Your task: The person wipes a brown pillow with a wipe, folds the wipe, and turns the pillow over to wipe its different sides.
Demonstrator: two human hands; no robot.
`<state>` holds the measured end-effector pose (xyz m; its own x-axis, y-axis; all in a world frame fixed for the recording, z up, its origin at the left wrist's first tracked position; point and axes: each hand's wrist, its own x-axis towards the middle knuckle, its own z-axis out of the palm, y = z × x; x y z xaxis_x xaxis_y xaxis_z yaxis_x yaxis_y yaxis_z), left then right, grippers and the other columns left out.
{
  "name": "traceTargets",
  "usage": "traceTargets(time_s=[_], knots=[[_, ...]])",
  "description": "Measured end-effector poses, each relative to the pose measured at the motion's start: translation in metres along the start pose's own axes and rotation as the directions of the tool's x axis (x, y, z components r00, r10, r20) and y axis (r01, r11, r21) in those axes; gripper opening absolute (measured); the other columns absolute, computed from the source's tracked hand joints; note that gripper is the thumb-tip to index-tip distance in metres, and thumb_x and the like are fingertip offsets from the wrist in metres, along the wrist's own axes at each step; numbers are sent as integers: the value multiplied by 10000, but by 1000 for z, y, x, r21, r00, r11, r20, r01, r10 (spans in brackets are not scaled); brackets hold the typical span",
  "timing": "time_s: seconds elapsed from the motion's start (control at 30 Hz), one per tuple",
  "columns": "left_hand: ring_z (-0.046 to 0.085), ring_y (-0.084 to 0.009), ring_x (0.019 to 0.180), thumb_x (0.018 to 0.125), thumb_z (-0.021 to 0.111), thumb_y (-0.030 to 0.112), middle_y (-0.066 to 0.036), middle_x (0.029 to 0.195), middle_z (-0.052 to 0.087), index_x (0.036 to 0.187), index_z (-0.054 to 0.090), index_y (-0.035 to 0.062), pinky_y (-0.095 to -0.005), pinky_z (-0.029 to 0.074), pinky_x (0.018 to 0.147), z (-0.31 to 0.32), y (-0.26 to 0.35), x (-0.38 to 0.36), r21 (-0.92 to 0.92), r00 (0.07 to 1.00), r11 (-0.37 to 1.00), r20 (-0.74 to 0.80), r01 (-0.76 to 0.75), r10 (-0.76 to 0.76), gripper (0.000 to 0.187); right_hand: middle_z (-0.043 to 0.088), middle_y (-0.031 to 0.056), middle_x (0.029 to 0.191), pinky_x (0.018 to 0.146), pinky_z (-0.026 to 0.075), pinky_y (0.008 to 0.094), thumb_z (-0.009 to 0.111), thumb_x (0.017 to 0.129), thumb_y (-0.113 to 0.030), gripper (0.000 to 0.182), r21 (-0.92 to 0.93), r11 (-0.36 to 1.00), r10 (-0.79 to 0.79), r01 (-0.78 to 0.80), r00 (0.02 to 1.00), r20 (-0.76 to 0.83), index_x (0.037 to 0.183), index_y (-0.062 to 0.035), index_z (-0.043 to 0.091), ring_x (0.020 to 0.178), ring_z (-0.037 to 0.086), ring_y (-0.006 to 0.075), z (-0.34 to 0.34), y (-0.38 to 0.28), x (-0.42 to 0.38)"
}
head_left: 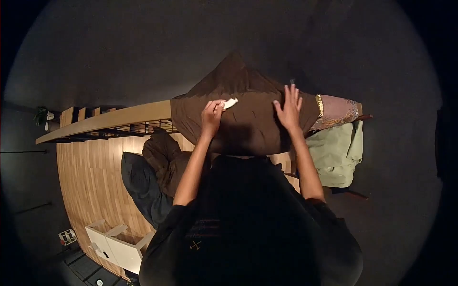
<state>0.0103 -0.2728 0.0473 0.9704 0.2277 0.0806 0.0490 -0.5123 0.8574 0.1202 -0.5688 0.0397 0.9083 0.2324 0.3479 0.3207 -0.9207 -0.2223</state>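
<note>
A dark brown cloth lies spread over a long narrow wooden surface, its upper part rising to a peak against the dark wall. My left hand is closed on a small white object above the left part of the cloth; what the object is, I cannot make out. Over the right part of the cloth my right hand is open, palm down with fingers spread. Just beyond its fingertips shows a small dark, shiny item, too small to tell.
The wooden top runs left towards a plant. Pink patterned cloth and pale green cloth are on the right. Dark blue cloth and more brown cloth lie lower left, above a white cabinet.
</note>
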Motion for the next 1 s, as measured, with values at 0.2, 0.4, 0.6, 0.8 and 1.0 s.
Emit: traceTargets(time_s=[0.2, 0.4, 0.6, 0.8, 1.0], knots=[[583, -118, 839, 936, 606, 24, -59, 989, 612, 1326, 493, 30, -228, 475, 725, -2, 33, -21, -637, 995, 766, 98, 83, -26, 406, 642, 152, 1238, 876, 512, 305, 662, 946, -221, 448, 781, 562, -84, -274, 920, 384, 1334, -18, 573, 1033, 635, 219, -49, -130, -5], [573, -122, 838, 885, 638, -52, -76, 1044, 586, 1329, 461, 30, -226, 475, 737, -21, 23, -29, -731, 997, 682, 68, 25, 36, 485, 683, 42, 932, 631, 451, 217, 675, 930, -151, 240, 745, 445, -222, -497, 745, 630, 1121, -6, 684, 716, 558, 84, -44, -138, -15], [587, -126, 896, 888, 662, -24, -88, 1126, 592, 1333, 460, 54, -251, 478, 800, -14, 7, -25, -733, 990, 676, 134, 74, 37, 495, 633, -19, 779, 560, 382, 203, 675, 926, -145, 142, 783, 372, -108, -499, 814, 571, 978, -18, 710, 624, 473, 51, -42, -139, -27], [574, -217, 1003, 902, 667, 151, -86, 1133, 583, 1255, 529, 70, -386, 440, 914, -27, -1, 1, -46, 987, 986, -25, -159, 158, 388, 647, 42, 885, 624, 423, 262, 659, 928, -171, 188, 645, 649, 138, -404, 896, 422, 1044, -25, 685, 690, 520, 122, -19, -122, -14], [526, -255, 1128, 951, 573, 429, -72, 1160, 597, 1183, 584, 60, -499, 306, 1077, -42, -60, 33, 732, 851, 621, -110, -280, 513, 436, 593, 162, 1225, 877, 452, 392, 630, 942, -250, 387, 12, 998, 65, -64, 988, -138, 1251, -20, 583, 1013, 579, 253, 13, -110, -15]])
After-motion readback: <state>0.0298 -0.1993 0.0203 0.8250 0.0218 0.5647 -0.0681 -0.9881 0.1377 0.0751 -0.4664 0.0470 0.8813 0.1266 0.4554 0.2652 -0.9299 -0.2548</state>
